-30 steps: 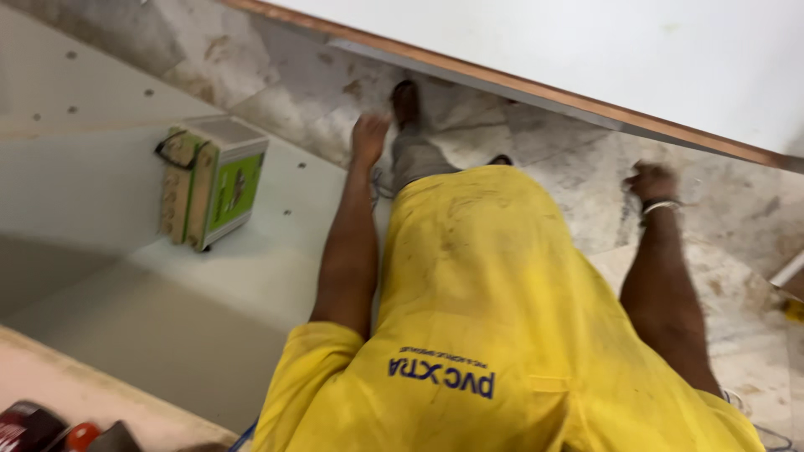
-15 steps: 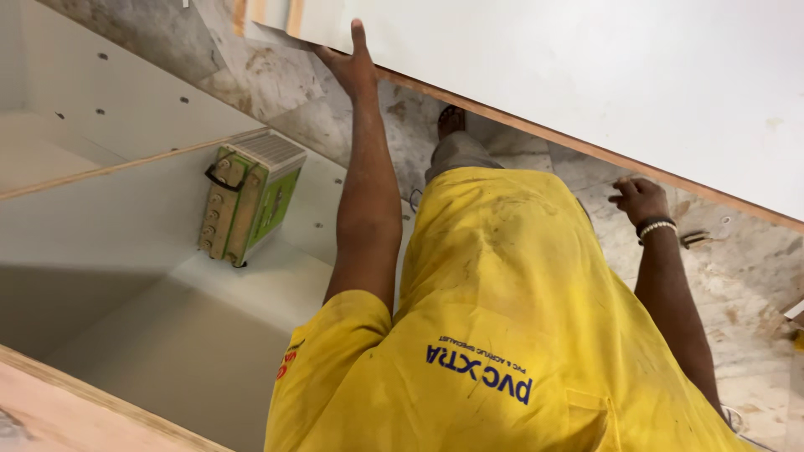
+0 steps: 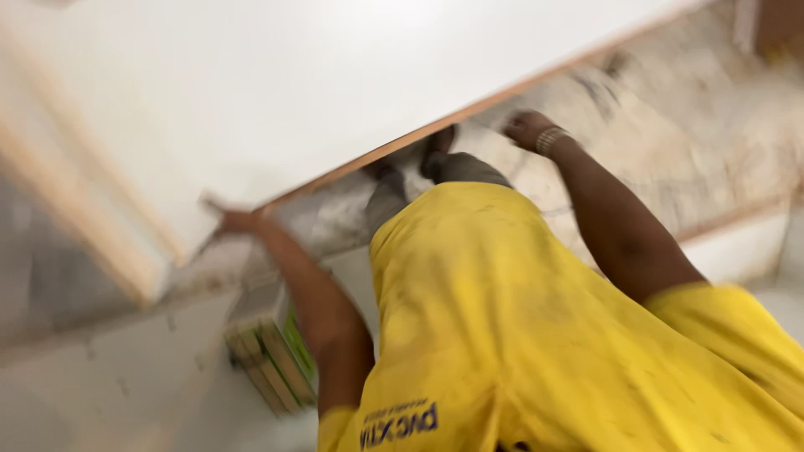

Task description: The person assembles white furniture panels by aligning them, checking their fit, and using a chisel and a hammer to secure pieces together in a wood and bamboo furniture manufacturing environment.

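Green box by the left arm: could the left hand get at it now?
Probably yes: the green box lies just beside that arm, with nothing covering it. But the left hand is up at the white board's corner, and blur hides its grip.

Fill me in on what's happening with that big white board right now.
A person in a yellow shirt bends over the large white board, gripping its wood-coloured lower edge with both hands: the left hand near one corner, the right hand, with a wristband, further along. A green and tan box sits below the left arm. The picture is blurred.
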